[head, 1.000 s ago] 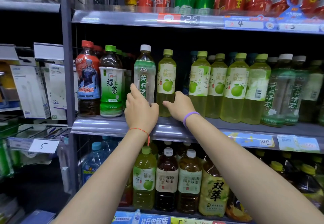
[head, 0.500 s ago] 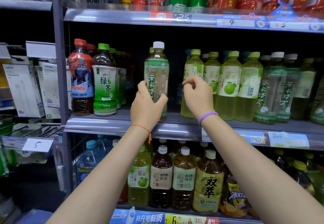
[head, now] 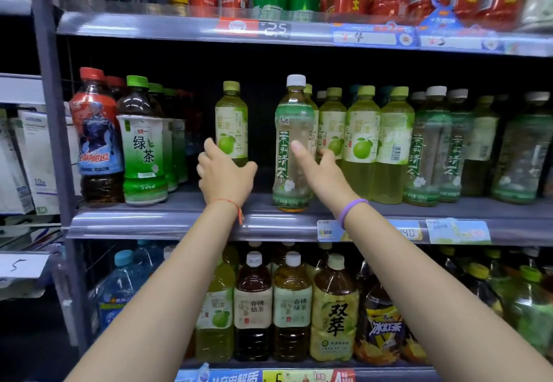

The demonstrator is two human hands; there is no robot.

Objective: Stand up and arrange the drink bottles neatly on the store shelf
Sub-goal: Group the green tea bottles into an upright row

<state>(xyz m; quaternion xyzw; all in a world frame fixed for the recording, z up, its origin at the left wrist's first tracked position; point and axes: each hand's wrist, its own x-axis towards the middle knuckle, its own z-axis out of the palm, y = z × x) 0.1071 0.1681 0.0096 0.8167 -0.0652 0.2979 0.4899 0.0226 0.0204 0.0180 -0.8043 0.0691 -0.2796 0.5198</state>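
On the middle shelf: a grey metal store shelf (head: 179, 220) with a clear price rail along its front edge carries the row being tidied
Left hand: the left hand (head: 223, 173) wraps its fingers round the lower body of a pale green plastic apple-drink bottle with a light green cap (head: 231, 122), upright and set back from the front edge, seemingly so it can be slid into line
Right hand: the right hand (head: 324, 169) grips a clear white-capped jasmine tea bottle with a green label (head: 291, 142), thumb across the label, fingers hidden behind
Tea bottle position: upright at the shelf's front edge, just left of the apple-drink row (head: 362, 142), likely steadied low so it stays standing
Gap: open shelf lies between the two held bottles
Left end: a dark green-tea bottle with a green cap (head: 143, 139) stands near the front edge
Judgement: sorting like with like looks under way
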